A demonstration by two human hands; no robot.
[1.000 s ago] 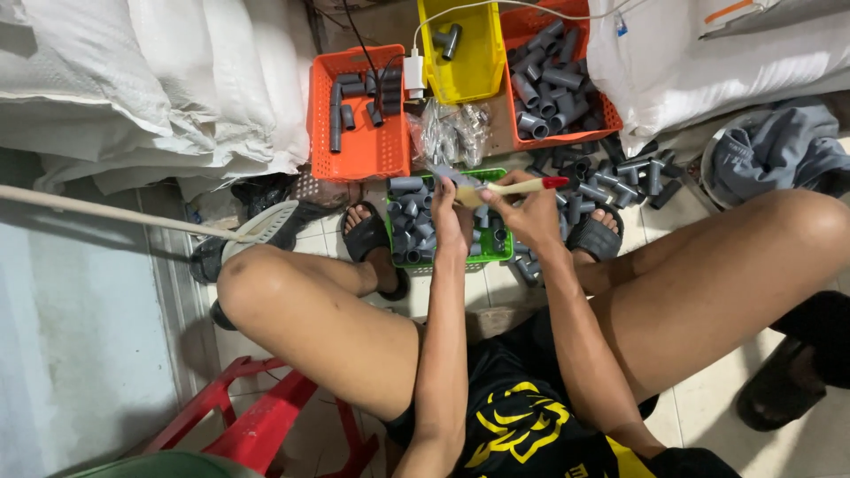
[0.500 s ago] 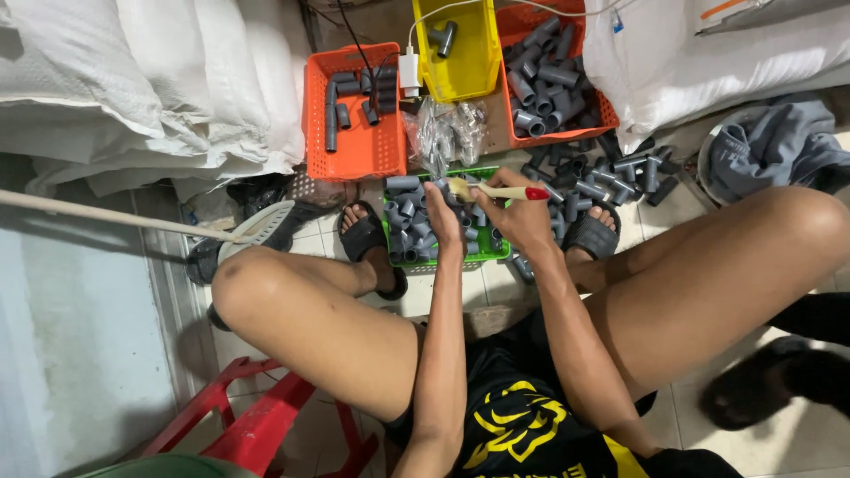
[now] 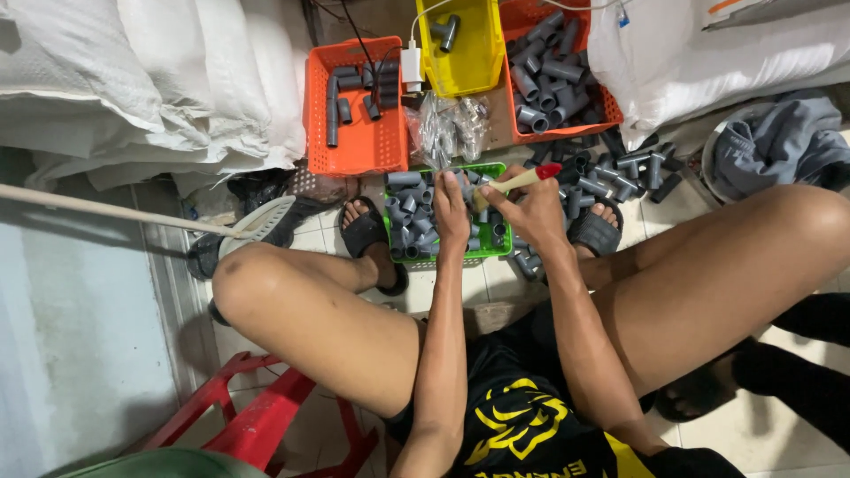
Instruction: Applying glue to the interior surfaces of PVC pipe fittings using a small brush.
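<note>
A small brush (image 3: 518,181) with a red tip is pinched in the right hand (image 3: 531,208), angled down so its bristles meet whatever grey pipe fitting is gripped by the left hand (image 3: 450,212), right over the green basket (image 3: 492,251), so spares are kept within reach.

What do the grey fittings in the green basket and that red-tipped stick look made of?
Grey fittings: likely matte moulded plastic, uniform dull grey. Green basket: glossy plastic lattice. Red-tipped stick, in the right hand: pale, possibly wood; unclear.
</note>
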